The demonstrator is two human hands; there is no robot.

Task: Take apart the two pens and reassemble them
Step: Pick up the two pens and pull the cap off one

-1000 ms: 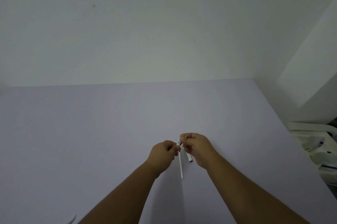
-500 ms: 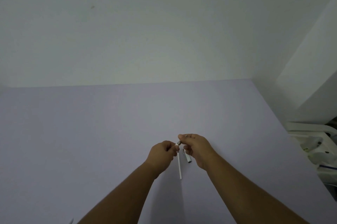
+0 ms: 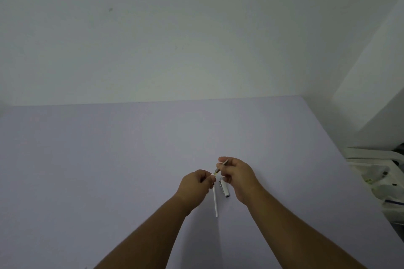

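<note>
My left hand (image 3: 195,185) and my right hand (image 3: 238,175) meet above the lilac table (image 3: 109,170). The right hand pinches a thin grey pen tip piece (image 3: 222,166) that slants down to the left. The left hand's fingers are closed on a small white part at that piece's lower end; what it is stays hidden. A long white pen tube (image 3: 215,202) lies on the table below the hands. A white pen cap with a clip (image 3: 224,188) lies just right of the tube, beside my right palm.
The table meets a pale wall at the back. Past the right edge stands a white plastic chair or bin (image 3: 376,172) with bags in it. A white wall corner rises at the far right.
The right hand has lifted slightly and the grey tip piece now shows longer, drawn out from the left hand's fingers. The tube and the cap lie where they did.
</note>
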